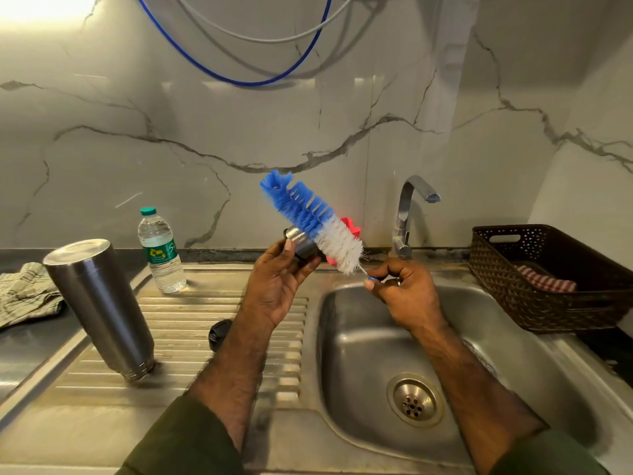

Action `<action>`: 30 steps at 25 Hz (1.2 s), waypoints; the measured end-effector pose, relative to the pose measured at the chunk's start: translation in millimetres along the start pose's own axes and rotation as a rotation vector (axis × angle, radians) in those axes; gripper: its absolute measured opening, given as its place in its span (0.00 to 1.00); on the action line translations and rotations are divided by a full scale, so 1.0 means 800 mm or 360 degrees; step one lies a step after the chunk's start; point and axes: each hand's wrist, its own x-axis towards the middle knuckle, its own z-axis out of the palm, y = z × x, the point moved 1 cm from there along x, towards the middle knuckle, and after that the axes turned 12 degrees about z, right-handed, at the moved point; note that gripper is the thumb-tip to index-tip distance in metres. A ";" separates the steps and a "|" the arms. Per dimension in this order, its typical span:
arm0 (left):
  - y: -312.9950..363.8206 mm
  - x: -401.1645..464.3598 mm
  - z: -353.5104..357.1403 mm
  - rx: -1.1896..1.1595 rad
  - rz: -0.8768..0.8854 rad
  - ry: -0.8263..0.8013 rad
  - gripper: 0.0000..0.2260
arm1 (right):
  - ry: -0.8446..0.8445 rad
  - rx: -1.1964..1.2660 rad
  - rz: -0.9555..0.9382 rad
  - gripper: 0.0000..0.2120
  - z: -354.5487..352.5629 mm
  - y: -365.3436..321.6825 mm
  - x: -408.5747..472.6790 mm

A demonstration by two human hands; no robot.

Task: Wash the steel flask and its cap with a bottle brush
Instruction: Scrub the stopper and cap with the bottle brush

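Observation:
The steel flask (pixel 99 306) stands upside down on the ribbed drainboard at the left, mouth down. My left hand (pixel 279 282) holds the steel cap (pixel 301 243) up over the drainboard's right edge. My right hand (pixel 404 289) pinches the wire handle of the bottle brush (pixel 311 217), whose blue and white bristles slant up to the left and lie against the cap. Both hands hover above the left rim of the sink.
The steel sink basin (pixel 359 337) with its drain (pixel 415 401) lies below my right hand, the tap (pixel 407 214) behind it. A plastic water bottle (pixel 161 250), a cloth (pixel 27 293), a dark basket (pixel 551 279), a red object (pixel 351 226) and a black lid (pixel 219 334) are nearby.

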 end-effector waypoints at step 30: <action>0.011 0.000 -0.020 0.0832 0.0081 -0.0241 0.28 | -0.0313 0.0068 0.0220 0.13 -0.030 0.018 0.012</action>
